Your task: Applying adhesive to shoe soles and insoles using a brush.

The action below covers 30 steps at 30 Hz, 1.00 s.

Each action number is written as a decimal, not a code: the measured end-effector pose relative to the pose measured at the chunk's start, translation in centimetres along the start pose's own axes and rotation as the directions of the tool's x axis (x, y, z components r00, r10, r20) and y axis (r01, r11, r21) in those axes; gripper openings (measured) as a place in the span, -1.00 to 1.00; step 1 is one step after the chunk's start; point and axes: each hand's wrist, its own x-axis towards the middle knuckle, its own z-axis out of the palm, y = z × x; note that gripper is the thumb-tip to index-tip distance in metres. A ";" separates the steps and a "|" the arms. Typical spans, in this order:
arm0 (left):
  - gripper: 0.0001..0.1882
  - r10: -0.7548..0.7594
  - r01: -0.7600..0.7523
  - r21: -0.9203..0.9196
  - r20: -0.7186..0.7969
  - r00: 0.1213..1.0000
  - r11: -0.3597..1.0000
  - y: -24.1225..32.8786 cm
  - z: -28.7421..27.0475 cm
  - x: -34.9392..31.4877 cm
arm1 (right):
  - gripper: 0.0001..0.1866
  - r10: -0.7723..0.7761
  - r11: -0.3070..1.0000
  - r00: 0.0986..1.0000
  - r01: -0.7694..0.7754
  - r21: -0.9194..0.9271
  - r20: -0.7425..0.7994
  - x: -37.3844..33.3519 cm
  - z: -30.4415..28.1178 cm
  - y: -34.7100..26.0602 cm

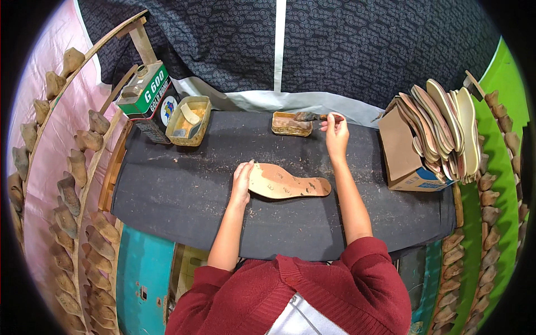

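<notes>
— Where is the tan insole [287, 182]?

— Flat on the dark cloth-covered table [178, 195], its broad end under the left hand [242, 181], which presses it down.

— And the right hand [336, 134]?

— Beyond the insole, fingers pinched on a brush [315, 116] whose bristles rest in a small shallow tin [290, 125].

— Anything else around the insole?

— Far left of it, a yellow tub [190, 120] beside a green can [146, 92]. To its right, a cardboard box [407, 153] stacked with more insoles [446, 125].
</notes>
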 end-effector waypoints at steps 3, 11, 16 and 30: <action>-0.84 -0.012 0.012 -0.010 -0.004 1.000 1.000 -0.1 0.0 0.1 | -0.78 -0.005 0.990 1.000 0.003 0.138 0.011 -1.3 -0.5 -2.0; -0.77 -0.029 0.030 -0.068 0.016 0.999 0.997 -1.0 -0.7 0.8 | -0.81 0.083 0.954 0.984 -0.124 0.274 0.157 -9.2 -0.8 -5.9; -0.71 -0.038 0.039 -0.081 0.021 0.999 0.996 -1.5 -1.3 1.2 | -0.80 0.158 0.944 0.966 -0.209 0.255 0.206 -12.4 -0.3 -6.4; -0.74 -0.004 0.003 -0.079 -0.021 1.000 0.997 -0.8 -0.4 0.4 | -0.80 0.067 0.986 0.963 -0.104 0.132 0.261 -14.7 -0.3 -5.6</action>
